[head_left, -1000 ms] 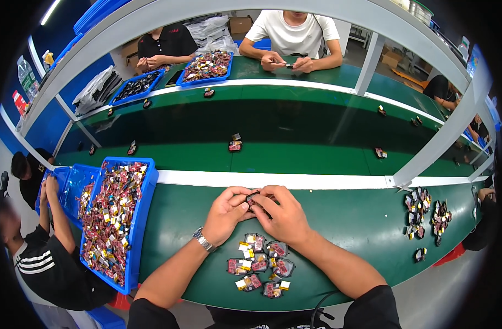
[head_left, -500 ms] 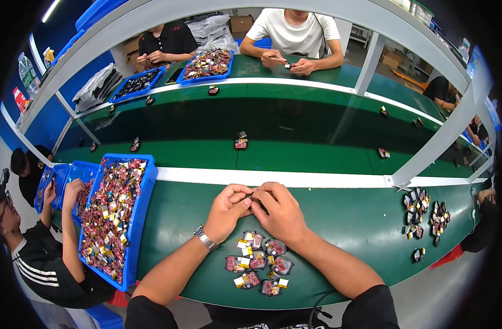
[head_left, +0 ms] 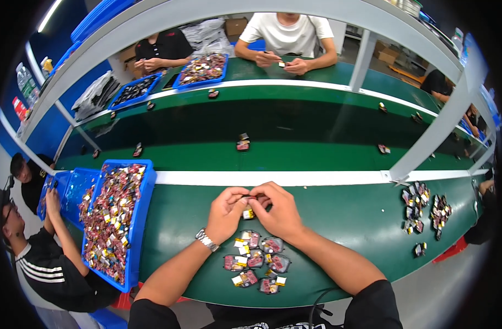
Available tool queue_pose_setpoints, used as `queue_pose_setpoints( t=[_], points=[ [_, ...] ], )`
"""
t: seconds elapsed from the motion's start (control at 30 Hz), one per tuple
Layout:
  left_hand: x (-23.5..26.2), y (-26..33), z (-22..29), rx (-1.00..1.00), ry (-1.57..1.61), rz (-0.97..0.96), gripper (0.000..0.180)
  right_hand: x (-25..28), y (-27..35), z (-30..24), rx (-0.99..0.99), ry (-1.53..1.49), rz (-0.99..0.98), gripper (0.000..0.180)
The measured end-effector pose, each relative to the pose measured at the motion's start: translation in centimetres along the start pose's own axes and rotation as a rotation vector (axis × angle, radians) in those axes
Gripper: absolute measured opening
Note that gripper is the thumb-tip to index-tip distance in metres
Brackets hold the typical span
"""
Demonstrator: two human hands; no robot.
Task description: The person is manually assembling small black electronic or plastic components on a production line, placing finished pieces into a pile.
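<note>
Hands (head_left: 253, 211) still together, pinching 1 small packet (head_left: 248, 213) above unchanged pile (head_left: 256, 265)

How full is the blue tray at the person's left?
Nearly full. The blue tray holds a heap of small packets covering its floor from near end to far end.

Below your hands lie red, black and yellow packets (head_left: 256, 260) on the green table (head_left: 338, 219); left of them, a blue tray (head_left: 142, 203).
</note>
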State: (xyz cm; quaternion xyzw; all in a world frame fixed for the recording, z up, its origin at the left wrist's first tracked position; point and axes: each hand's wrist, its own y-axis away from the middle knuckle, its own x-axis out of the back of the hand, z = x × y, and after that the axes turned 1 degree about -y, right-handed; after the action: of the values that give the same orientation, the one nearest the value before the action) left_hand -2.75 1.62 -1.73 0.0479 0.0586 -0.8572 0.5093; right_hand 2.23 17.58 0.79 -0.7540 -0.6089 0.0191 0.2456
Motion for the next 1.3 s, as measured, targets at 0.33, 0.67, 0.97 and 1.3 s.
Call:
queue_pose_setpoints(
  t=[0.33, 0.67, 0.97, 1.3],
  points=[
    [0.8, 0.2, 0.7, 0.033, -0.033, 0.003, 0.022, -0.6, 0.0, 0.1, 0.127, 0.038, -0.012, 0.012],
    [1.0, 0.2, 1.4, 0.156, 0.116, -0.096, 0.030, -0.1, -0.1, -0.5, 0.370, 0.465, -0.016, 0.021],
    [0.9, 0.0, 1.3, 0.166, 0.151, -0.101, 0.027, -0.3, -0.2, -0.3, 0.465, 0.594, 0.016, 0.018],
    [0.8, 0.1, 1.7, 0.170, 0.185, -0.103, 0.027, -0.3, -0.2, -0.4, 0.494, 0.607, 0.065, 0.016]
  ],
)
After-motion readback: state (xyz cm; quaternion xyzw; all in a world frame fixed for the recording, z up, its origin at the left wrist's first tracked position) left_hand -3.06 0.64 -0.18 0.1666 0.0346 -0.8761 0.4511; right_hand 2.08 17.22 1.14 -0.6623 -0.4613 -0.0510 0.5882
